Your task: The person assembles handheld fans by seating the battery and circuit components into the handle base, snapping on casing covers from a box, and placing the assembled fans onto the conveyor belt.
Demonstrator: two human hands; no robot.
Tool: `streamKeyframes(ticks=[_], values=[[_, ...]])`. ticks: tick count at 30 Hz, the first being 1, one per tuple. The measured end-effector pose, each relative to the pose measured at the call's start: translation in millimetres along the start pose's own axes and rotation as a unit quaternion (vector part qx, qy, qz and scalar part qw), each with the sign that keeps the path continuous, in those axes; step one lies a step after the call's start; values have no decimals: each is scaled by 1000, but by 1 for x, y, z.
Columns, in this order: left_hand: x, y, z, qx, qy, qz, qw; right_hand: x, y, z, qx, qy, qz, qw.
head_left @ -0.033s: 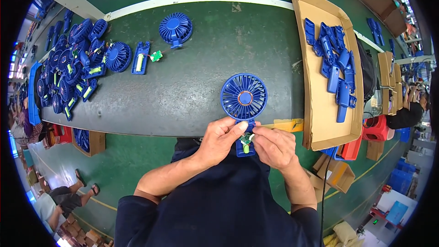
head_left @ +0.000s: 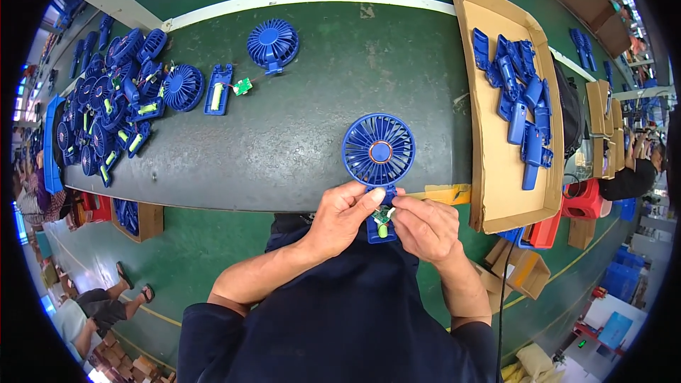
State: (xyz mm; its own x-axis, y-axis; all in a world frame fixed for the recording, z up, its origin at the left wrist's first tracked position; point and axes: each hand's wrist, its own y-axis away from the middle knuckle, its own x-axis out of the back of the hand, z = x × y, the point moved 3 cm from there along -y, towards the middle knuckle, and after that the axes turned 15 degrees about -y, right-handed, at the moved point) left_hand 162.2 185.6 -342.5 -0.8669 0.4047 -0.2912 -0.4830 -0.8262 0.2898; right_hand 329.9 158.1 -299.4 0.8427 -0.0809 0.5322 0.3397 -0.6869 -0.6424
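A blue handheld fan [head_left: 379, 150] with a round slatted head lies over the front edge of the workbench, its open handle pointing towards me. My left hand [head_left: 343, 214] is closed on the fan's neck, thumb on top. Fingers of my right hand [head_left: 428, 225] are pinched together at the neck's other side, against the green circuit board [head_left: 384, 215]; a small whitish bit shows at their tips. Below the board, a light-green battery cell [head_left: 382, 230] sits in the blue handle shell [head_left: 381, 239]. The exact grip points are partly hidden by the fingers.
Left on the workbench [head_left: 305, 128] is a heap of blue fan parts [head_left: 106, 110]. Behind lie a fan head [head_left: 272, 45] and a handle shell with a cell [head_left: 217, 92]. A cardboard tray [head_left: 496, 202] at right holds blue shells [head_left: 518, 92]. A cable [head_left: 502, 312] hangs beside my right arm.
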Motion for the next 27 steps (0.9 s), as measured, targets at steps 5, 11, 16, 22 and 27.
streamKeyframes(ticks=[5, 11, 16, 22, 27], values=[[0, -1, -2, 5, 31, 7, 999, 0, 0, 1, -8, -19, 1, 1000], [5, -1, -4, -2, -35, -16, 999, 1, -1, 1, -28, -22, -50, 998], [10, 1, -16, 61, -15, -13, 998, 0, -11, -4, -77, -30, -103, 991], [8, 0, -4, 74, 21, -25, 997, 0, -16, -11, -69, 15, -120, 990], [13, 0, -2, 94, -8, -29, 995, -2, -21, -10, -119, 34, -143, 982]])
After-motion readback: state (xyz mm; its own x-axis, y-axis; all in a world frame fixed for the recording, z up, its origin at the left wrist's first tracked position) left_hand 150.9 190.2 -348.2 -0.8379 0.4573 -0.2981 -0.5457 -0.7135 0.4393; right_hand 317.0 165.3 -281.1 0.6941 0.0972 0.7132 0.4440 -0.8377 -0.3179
